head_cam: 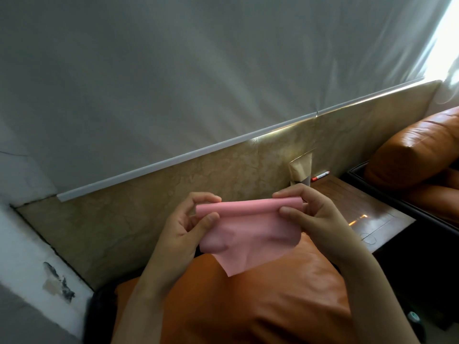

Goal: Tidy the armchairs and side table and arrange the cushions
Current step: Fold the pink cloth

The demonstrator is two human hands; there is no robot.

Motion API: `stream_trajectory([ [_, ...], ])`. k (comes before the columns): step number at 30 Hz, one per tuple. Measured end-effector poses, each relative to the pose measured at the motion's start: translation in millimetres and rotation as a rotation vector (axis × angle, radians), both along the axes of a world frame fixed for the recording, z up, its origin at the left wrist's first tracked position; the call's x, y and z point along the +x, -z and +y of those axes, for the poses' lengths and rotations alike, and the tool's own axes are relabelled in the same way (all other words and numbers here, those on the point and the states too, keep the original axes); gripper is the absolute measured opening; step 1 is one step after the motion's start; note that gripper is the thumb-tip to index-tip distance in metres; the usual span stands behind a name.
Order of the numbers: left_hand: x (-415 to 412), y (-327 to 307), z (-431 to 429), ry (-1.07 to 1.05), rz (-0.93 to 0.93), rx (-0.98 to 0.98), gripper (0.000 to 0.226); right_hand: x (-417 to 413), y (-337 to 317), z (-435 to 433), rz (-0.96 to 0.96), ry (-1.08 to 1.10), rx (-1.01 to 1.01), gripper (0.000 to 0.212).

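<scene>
Head view: you hold a pink sheet (248,234) in the air over the orange armchair (260,294) below you, and its lowest corner hangs above the seat leather without clearly touching it.

To your right is the table (372,209). Its far edge meets the tan wall panel (173,194), and its near left corner is hidden behind your right wrist. The dark frame of a second armchair (417,150) runs along the table's right edge. Most of the glossy tabletop is bare. Only a marker (320,175) and a brown packet (301,170) sit on it, both at the back against the panel. A white trim (173,160) caps the panel, with a pale curtain (198,70) above it. There is open air between the sheet and the panel.

The sheet's top edge is rolled into a tube that runs straight from one grip to the other. Your left grip (183,229) pinches the tube's left end, thumb in front and fingers curled over the top. Your right grip (315,214) pinches the right end the same way. Both are closed on the sheet. The unrolled part droops loose between and below them, and fingers show through it as shadows.

The marker has a red cap and a white barrel with a label, but the print is too small to read.
</scene>
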State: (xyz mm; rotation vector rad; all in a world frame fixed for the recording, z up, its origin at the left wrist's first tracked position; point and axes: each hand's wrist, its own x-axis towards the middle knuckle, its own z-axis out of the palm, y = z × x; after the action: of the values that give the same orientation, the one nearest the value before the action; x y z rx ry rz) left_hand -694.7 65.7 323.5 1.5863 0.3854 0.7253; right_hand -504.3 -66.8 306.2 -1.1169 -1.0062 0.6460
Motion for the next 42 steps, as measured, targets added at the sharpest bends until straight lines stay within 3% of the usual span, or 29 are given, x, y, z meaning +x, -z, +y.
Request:
stream_trajectory([
  [5, -2.1, 3.9, 3.2, -0.036, -0.010, 0.028, 0.019, 1.7, 1.1, -0.4, 0.010, -0.042, 0.034, 0.028],
  [11, -2.4, 3.6, 3.3, -0.074, -0.001, 0.046, 0.014, 1.6, 4.0, 1.8, 0.001, -0.002, 0.026, 0.012],
  [15, -3.1, 3.0, 3.3, -0.085, 0.015, 0.053, 0.040, 4.2, 6.1, 0.4, 0.030, 0.004, -0.020, 0.030],
  [22, -3.8, 3.3, 6.2, -0.070, 0.013, 0.143, 0.025, 7.0, 7.2, -0.9, -0.125, 0.021, -0.042, 0.036],
  [26, -1.6, 4.2, 3.9, -0.034, -0.008, 0.041, 0.024, 2.7, 6.1, 1.2, -0.033, 0.039, 0.003, 0.040],
  [30, -0.7, 6.6, 2.2, -0.017, 0.018, 0.048, 0.022, -1.1, 4.6, 2.4, -0.022, 0.011, -0.012, 0.025],
  [39, -2.2, 7.2, 3.2, -0.038, -0.022, 0.003, 0.016, 2.1, 5.5, -1.7, 0.105, -0.112, 0.002, 0.020],
  [42, -4.2, 6.1, 2.2, -0.017, -0.021, -0.021, 0.015, 2.7, 4.7, -2.2, 0.107, -0.104, 0.004, 0.036],
])
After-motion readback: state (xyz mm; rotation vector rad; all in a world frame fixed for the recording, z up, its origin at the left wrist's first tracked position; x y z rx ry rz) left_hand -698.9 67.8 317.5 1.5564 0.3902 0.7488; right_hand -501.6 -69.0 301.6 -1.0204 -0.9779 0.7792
